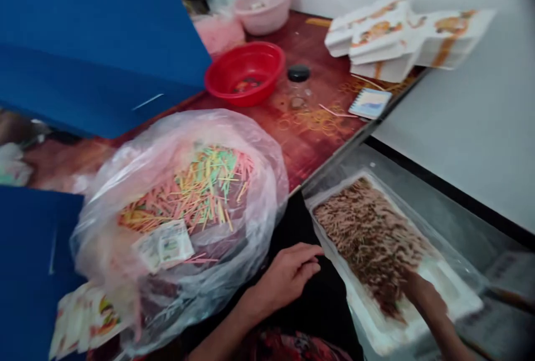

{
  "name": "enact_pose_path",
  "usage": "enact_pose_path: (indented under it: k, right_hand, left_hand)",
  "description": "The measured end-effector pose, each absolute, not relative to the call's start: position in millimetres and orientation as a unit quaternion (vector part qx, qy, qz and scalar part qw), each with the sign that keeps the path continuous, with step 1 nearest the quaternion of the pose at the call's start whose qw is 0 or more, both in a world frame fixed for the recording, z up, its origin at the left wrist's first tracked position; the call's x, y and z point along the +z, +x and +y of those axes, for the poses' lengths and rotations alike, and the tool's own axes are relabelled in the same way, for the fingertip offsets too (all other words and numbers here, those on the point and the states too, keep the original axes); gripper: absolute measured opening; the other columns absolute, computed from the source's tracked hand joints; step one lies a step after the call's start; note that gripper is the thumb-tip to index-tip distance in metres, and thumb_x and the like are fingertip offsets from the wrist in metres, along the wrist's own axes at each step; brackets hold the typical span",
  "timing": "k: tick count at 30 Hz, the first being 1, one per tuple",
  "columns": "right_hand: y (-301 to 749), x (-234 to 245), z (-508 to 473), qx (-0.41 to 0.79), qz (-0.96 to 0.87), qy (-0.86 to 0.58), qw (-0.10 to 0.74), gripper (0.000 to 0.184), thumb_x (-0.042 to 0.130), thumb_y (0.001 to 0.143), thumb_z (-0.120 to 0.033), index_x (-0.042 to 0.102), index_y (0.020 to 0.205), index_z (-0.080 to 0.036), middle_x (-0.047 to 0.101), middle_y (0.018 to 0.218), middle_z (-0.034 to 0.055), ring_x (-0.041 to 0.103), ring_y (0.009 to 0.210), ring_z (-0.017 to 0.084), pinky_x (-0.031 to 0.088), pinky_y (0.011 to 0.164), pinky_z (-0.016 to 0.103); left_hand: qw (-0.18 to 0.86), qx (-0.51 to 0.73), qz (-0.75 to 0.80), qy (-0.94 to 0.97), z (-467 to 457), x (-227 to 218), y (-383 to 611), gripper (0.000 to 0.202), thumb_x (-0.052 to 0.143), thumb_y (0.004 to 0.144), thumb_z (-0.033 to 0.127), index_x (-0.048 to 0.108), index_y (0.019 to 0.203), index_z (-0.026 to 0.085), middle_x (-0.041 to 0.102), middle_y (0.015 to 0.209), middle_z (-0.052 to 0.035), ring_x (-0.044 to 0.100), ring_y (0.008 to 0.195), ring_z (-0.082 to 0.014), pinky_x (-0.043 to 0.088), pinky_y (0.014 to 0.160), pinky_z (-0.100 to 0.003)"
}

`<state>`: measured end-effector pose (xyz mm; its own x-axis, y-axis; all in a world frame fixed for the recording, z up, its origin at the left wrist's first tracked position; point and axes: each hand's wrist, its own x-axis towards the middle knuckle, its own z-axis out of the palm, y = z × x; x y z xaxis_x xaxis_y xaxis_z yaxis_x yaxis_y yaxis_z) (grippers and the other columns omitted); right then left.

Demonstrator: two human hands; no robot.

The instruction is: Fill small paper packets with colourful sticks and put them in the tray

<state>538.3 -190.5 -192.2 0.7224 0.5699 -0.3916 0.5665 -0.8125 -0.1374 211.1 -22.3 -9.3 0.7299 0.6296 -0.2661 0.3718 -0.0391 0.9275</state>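
Observation:
My left hand [288,277] hangs in a loose curl above my dark lap, beside the long edge of a white foam tray [334,288], and shows nothing in its fingers. That tray holds a dense layer of thin brownish sticks [368,238]. My right hand [422,294] lies at the pile's near end, its fingers down among the sticks and partly hidden. To the left, a clear plastic bag [259,183] holds many pink, yellow and green sticks [200,194], with a small printed packet [164,245] lying at its front.
A reddish wooden table [309,144] carries a red bowl [244,73], a pink bowl [264,8], a black-lidded glass jar [298,86], rubber bands, a small notepad [369,103] and printed white cartons [401,35]. Blue panels [87,43] fill the upper left. A white wall [460,116] stands to the right.

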Motion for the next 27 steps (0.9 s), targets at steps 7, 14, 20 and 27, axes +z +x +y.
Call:
enact_pose_path:
  k: [7,14,20,27]
  right_hand:
    - [463.4,-95.9,-53.6,0.161,-0.51,-0.809,0.245,0.029,0.048,0.081,-0.051,0.069,0.083,-0.031,0.075,0.08,0.0115,0.07,0.069,0.03,0.051,0.066,0.041]
    - [241.3,23.3,34.5,0.256,-0.751,-0.564,0.229,0.024,0.049,0.099,-0.031,0.07,0.094,-0.021,0.073,0.096,0.0065,0.067,0.09,0.021,0.048,0.081,0.028]
    - [161.8,21.4,62.3,0.189,-0.722,-0.665,0.02,0.033,0.053,0.103,-0.038,0.065,0.121,-0.013,0.069,0.121,0.0177,0.068,0.108,0.029,0.048,0.081,0.032]
    - [153.8,11.7,67.3,0.229,-0.696,-0.68,0.038,0.024,0.051,0.1,-0.027,0.064,0.117,-0.017,0.073,0.113,0.0141,0.069,0.108,0.028,0.044,0.078,0.031]
  left_hand:
    - [0.353,0.37,0.651,0.56,-12.5,26.6,52.3,0.033,0.053,0.095,0.046,0.071,0.106,0.02,0.073,0.09,-0.005,0.064,0.069,-0.0171,0.055,0.069,-0.031]
    - [0.014,0.195,0.808,0.555,-2.0,8.2,-48.2,0.044,0.055,0.092,0.044,0.063,0.122,0.013,0.066,0.109,-0.0172,0.063,0.104,-0.0324,0.051,0.09,-0.045]
    - [0.108,0.237,0.809,0.527,8.5,-11.2,-59.0,0.027,0.059,0.087,0.041,0.064,0.101,0.019,0.069,0.09,-0.008,0.065,0.087,-0.0273,0.048,0.077,-0.036]
    - [0.23,0.42,0.75,0.457,7.3,-20.9,-81.0,0.028,0.059,0.082,0.049,0.062,0.085,0.022,0.065,0.072,0.0014,0.06,0.067,-0.0183,0.044,0.064,-0.028]
